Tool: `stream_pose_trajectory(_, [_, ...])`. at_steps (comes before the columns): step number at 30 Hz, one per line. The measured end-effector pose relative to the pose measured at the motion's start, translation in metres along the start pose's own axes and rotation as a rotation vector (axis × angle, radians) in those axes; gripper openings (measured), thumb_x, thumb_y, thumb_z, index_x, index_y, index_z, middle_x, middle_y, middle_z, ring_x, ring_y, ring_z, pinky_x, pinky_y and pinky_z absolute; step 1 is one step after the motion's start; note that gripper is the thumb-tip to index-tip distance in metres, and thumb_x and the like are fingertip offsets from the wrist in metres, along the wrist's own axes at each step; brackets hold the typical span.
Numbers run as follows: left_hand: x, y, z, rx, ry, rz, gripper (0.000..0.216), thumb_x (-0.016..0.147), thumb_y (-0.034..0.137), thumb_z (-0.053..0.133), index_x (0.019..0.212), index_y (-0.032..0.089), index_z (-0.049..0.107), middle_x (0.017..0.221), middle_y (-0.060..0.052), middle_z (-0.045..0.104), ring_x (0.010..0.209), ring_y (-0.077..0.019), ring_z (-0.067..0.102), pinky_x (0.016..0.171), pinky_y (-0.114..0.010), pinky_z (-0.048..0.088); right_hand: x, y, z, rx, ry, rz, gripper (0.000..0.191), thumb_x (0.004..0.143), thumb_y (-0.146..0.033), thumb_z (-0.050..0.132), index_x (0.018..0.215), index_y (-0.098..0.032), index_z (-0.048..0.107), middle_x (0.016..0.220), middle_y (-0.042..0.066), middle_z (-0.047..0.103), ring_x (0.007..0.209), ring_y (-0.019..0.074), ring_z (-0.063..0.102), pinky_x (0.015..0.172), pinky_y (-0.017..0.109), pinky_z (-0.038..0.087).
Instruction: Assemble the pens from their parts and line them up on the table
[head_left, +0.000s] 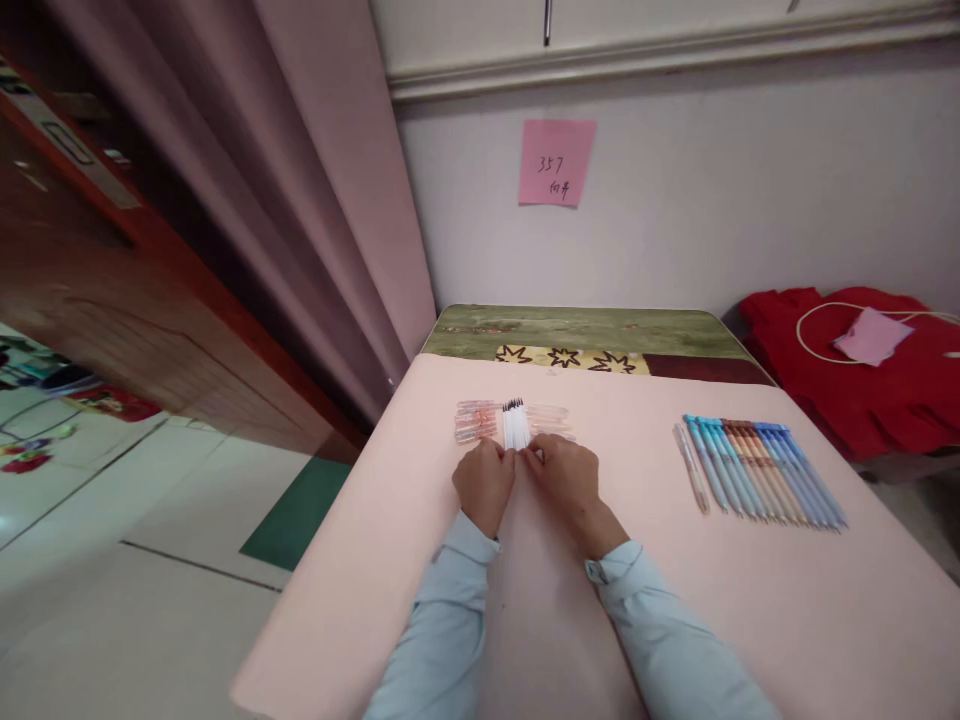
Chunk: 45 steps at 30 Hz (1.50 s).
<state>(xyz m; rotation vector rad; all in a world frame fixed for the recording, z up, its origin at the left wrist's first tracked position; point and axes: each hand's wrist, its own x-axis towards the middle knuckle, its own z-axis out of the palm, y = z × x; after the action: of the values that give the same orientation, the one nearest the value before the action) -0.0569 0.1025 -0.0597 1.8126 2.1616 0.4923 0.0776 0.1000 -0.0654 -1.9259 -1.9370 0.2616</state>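
Observation:
A row of slim white sticks with black tips, looking like pen refills (516,426), lies side by side on the pink-covered table. My left hand (482,485) is closed at their near ends, thumb and fingers pinched together. From the other side my right hand (566,480) pinches at the same near ends, its fingertips almost meeting the left ones. Clear pinkish pen barrels (476,420) are stacked left of the refills. More pale, see-through barrels (547,412) lie to their right, partly covered by my right hand.
Blue, brown and violet pens (765,470) lie in a neat row on the right of the table (615,620), a single clear pen (691,468) beside them. Behind stand a wall and a pink note (557,163). A red cloth (795,400) is at right, a curtain (337,200) at left.

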Motion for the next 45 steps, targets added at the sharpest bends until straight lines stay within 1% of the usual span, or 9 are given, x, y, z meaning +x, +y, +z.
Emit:
stream_pose_trajectory(6, [-0.001, 0.004, -0.002, 0.007, 0.015, -0.005, 0.019, 0.092, 0.037, 0.049, 0.089, 0.022, 0.061, 0.08, -0.004, 0.072, 0.077, -0.0234, 0.066, 0.06, -0.031, 0.03, 0.014, 0.037, -0.046, 0.059, -0.02, 0.182, 0.014, 0.084, -0.039, 0.063, 0.083, -0.029, 0.075, 0.077, -0.001, 0.073, 0.071, 0.0166, 0.062, 0.057, 0.026, 0.03])
stream_pose_trajectory(9, [-0.001, 0.006, -0.001, -0.024, 0.037, 0.004, 0.017, 0.092, 0.036, 0.05, 0.09, 0.024, 0.061, 0.08, -0.003, 0.071, 0.077, -0.0223, 0.065, 0.06, -0.03, 0.029, 0.017, 0.053, -0.059, 0.081, -0.056, 0.187, 0.012, 0.079, -0.035, 0.066, 0.074, -0.028, 0.074, 0.075, -0.002, 0.072, 0.07, 0.0158, 0.061, 0.057, 0.025, 0.031])
stream_pose_trajectory(15, [0.001, 0.003, 0.001, -0.161, 0.106, 0.014, 0.013, 0.09, 0.033, 0.053, 0.087, 0.025, 0.062, 0.074, 0.0, 0.069, 0.071, -0.0197, 0.062, 0.061, -0.028, 0.03, 0.017, 0.047, -0.051, 0.116, -0.149, 0.114, 0.006, 0.075, -0.03, 0.068, 0.072, -0.026, 0.071, 0.075, -0.003, 0.071, 0.069, 0.0143, 0.06, 0.058, 0.025, 0.031])
stream_pose_trajectory(20, [0.005, -0.004, 0.005, -0.393, 0.156, -0.001, 0.013, 0.086, 0.034, 0.055, 0.081, 0.025, 0.063, 0.065, 0.003, 0.064, 0.064, -0.0168, 0.059, 0.06, -0.026, 0.033, 0.018, 0.044, -0.048, 0.098, -0.127, 0.1, 0.006, 0.075, -0.029, 0.068, 0.071, -0.025, 0.07, 0.075, -0.003, 0.07, 0.069, 0.0145, 0.059, 0.058, 0.025, 0.031])
stream_pose_trajectory(23, [0.006, -0.005, 0.005, -0.44, 0.172, -0.008, 0.014, 0.086, 0.035, 0.055, 0.081, 0.025, 0.063, 0.065, 0.003, 0.063, 0.064, -0.0165, 0.059, 0.06, -0.026, 0.034, 0.018, 0.045, -0.049, 0.106, -0.096, 0.091, 0.005, 0.075, -0.029, 0.068, 0.074, -0.025, 0.07, 0.078, -0.003, 0.071, 0.072, 0.0151, 0.06, 0.059, 0.025, 0.032])
stream_pose_trajectory(28, [0.004, 0.0, 0.0, -0.243, 0.078, -0.032, 0.011, 0.085, 0.034, 0.057, 0.085, 0.026, 0.063, 0.074, 0.001, 0.069, 0.072, -0.0196, 0.063, 0.061, -0.028, 0.035, 0.017, 0.04, -0.045, 0.096, -0.104, 0.101, 0.015, 0.076, -0.03, 0.068, 0.09, -0.026, 0.073, 0.087, -0.001, 0.073, 0.078, 0.0167, 0.063, 0.062, 0.026, 0.034])
stream_pose_trajectory(33, [0.0, 0.005, -0.004, -0.023, -0.016, -0.001, 0.024, 0.082, 0.043, 0.063, 0.096, 0.023, 0.062, 0.083, -0.004, 0.073, 0.083, -0.026, 0.067, 0.065, -0.032, 0.036, 0.016, 0.037, -0.042, 0.079, -0.136, 0.102, 0.009, 0.076, -0.029, 0.067, 0.083, -0.025, 0.071, 0.083, -0.001, 0.072, 0.076, 0.0162, 0.061, 0.062, 0.025, 0.033])
stream_pose_trajectory(38, [0.0, 0.002, -0.002, 0.001, -0.023, 0.006, 0.019, 0.084, 0.041, 0.062, 0.09, 0.023, 0.063, 0.084, -0.004, 0.073, 0.084, -0.0249, 0.067, 0.065, -0.032, 0.035, 0.018, 0.038, -0.044, 0.081, -0.125, 0.102, 0.006, 0.076, -0.027, 0.066, 0.079, -0.024, 0.07, 0.082, -0.001, 0.072, 0.072, 0.015, 0.06, 0.06, 0.025, 0.032])
stream_pose_trajectory(45, [-0.001, 0.001, 0.0, 0.004, -0.013, 0.016, 0.017, 0.087, 0.039, 0.058, 0.084, 0.023, 0.063, 0.082, -0.004, 0.073, 0.081, -0.0229, 0.067, 0.062, -0.031, 0.033, 0.02, 0.041, -0.045, 0.144, -0.084, 0.124, 0.01, 0.08, -0.03, 0.063, 0.083, -0.025, 0.071, 0.082, -0.001, 0.073, 0.076, 0.0164, 0.062, 0.059, 0.025, 0.031])
